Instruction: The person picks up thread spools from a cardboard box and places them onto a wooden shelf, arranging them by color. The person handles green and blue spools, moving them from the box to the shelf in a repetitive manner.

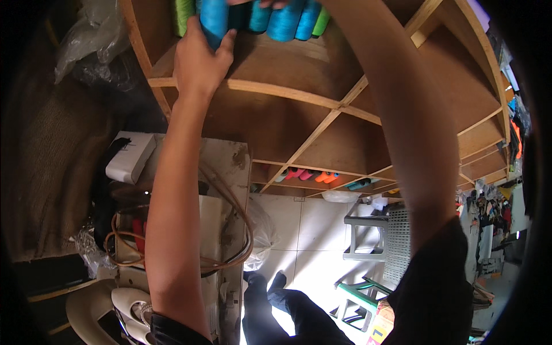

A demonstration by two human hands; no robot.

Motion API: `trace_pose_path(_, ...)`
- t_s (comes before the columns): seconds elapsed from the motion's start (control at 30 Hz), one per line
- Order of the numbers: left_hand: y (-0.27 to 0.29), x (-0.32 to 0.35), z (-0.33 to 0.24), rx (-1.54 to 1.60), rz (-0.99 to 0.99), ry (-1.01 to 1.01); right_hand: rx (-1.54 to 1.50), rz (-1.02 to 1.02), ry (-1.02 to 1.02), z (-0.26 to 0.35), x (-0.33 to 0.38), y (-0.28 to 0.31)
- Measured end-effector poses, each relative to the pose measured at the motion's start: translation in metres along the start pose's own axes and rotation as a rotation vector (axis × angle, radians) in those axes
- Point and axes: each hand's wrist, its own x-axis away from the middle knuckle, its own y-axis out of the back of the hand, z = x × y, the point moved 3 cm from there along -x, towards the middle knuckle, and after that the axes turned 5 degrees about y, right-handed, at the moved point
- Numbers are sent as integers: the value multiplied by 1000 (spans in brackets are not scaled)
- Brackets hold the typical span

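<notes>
A light blue thread spool (215,22) stands in the upper wooden compartment, and my left hand (202,60) is wrapped round its lower part, thumb on one side and fingers on the other. Of my right hand (265,3) only a few fingertips show at the top edge, by the tops of the spools; what they hold is cut off. More spools line the same compartment: a green one (184,16) to the left, a teal-blue one (284,22) to the right, and another green one (321,23) at the row's right end.
The wooden shelf (276,93) is divided into square compartments, with orange spools (327,177) lower down. A worn table (233,158) carries a coiled brown cable (244,230) and a white box (131,156). A grey chair (397,244) and a green-edged stool (357,296) stand on the tiled floor.
</notes>
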Motion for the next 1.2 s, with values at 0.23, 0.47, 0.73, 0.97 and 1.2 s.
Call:
trace_pose_path(0.23, 3, 9, -4, -251, -56, 23, -324, -827, -575, -107, 28, -74)
trace_pose_path(0.47, -7, 7, -15, -285, -43, -30, -115, -953, -739, -130, 25, -97)
trace_pose_path(0.73, -10, 7, -8, -298, -106, 15, -192, -803, -742, -151, 30, -130)
trace_pose_path(0.97, -9, 7, -10, -262, -114, 52, -168, -834, -778, -142, 33, -131)
trace_pose_path(1.2, -5, -1, -3, -290, -145, 81, -243, -744, -717, -129, 41, -123)
